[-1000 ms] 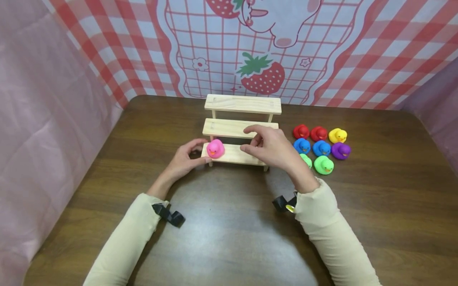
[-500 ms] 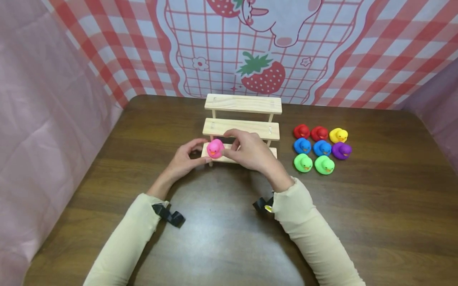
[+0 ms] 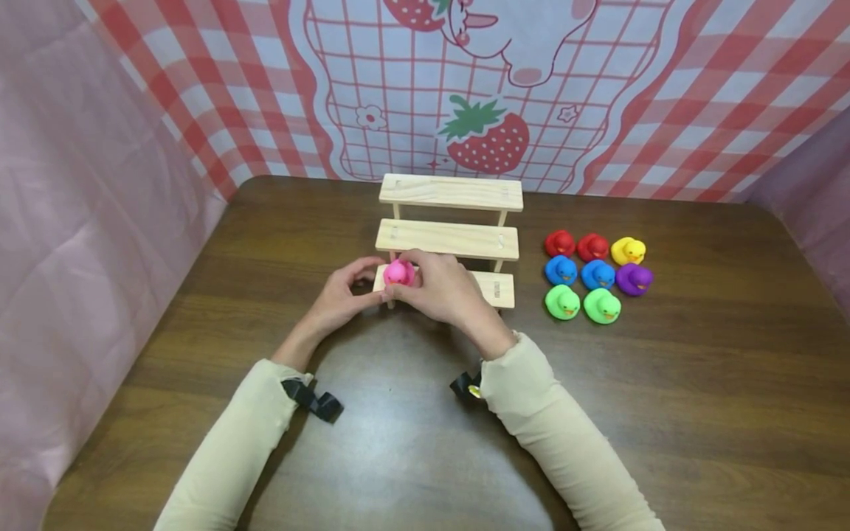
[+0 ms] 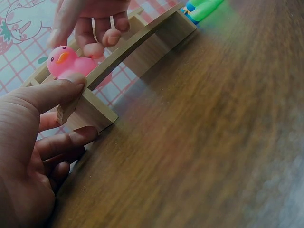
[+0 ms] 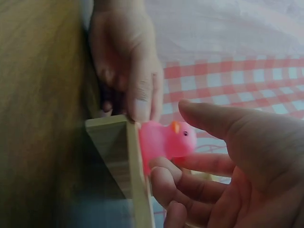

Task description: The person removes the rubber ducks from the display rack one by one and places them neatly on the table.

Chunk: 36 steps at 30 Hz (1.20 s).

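A pink rubber duck (image 3: 398, 272) sits at the left end of the lowest step of a wooden three-tier display stand (image 3: 451, 192). My left hand (image 3: 336, 296) grips that end of the step; in the left wrist view its thumb (image 4: 71, 84) lies on the board's edge beside the duck, with fingers below. Around the duck's other side curves my right hand (image 3: 446, 286). The right wrist view has its thumb (image 5: 213, 118) a small gap from the duck's head, while the fingertips (image 5: 164, 183) are close to the duck's body.
Right of the stand, several rubber ducks stand in rows on the brown table (image 3: 717, 354): red (image 3: 560, 243), yellow (image 3: 628, 251), blue (image 3: 561, 271), purple (image 3: 634, 280) and green (image 3: 562, 302). A checked strawberry cloth (image 3: 488, 144) hangs behind the table.
My right hand has moved left along the lowest step to the pink duck, uncovering the step's right end and the green ducks. The left hand stays at the step's left end.
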Each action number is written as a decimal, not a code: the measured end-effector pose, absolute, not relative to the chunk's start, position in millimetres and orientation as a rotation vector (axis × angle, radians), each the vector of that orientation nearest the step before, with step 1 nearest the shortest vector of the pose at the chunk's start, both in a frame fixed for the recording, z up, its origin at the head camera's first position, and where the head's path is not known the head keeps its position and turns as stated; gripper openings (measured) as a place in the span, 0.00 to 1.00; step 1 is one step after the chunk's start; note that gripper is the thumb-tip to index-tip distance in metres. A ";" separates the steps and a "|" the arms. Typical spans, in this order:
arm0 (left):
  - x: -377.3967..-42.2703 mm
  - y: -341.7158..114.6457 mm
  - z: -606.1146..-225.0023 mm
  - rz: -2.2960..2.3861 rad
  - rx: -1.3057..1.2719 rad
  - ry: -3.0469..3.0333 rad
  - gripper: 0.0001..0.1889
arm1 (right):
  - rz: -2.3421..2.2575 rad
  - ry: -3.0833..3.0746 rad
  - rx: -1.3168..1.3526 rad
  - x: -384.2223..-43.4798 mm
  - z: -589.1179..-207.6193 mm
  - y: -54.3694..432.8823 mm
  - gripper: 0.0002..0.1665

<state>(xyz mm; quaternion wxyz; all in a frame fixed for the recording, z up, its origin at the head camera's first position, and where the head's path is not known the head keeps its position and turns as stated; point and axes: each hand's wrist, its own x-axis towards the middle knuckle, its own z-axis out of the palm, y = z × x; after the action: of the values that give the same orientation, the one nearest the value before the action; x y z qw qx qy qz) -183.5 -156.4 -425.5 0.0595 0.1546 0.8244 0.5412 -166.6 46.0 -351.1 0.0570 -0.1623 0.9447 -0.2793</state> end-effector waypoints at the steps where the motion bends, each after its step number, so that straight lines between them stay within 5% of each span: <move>1: -183.5 -156.2 -425.5 1.638 0.469 2.497 0.30 | -0.841 2.873 -0.492 -166.1 -352.3 45.2 0.29; 36: -184.5 -157.2 -429.0 1.645 0.469 2.489 0.32 | -0.838 2.987 -0.523 -150.1 -345.0 80.1 0.23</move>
<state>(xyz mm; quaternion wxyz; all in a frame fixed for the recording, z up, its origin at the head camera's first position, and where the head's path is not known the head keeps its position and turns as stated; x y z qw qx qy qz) -184.5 -157.2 -429.0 0.0609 0.1550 0.8226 0.5437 -150.1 80.1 -345.0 -0.0024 -0.1661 0.9495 -0.2662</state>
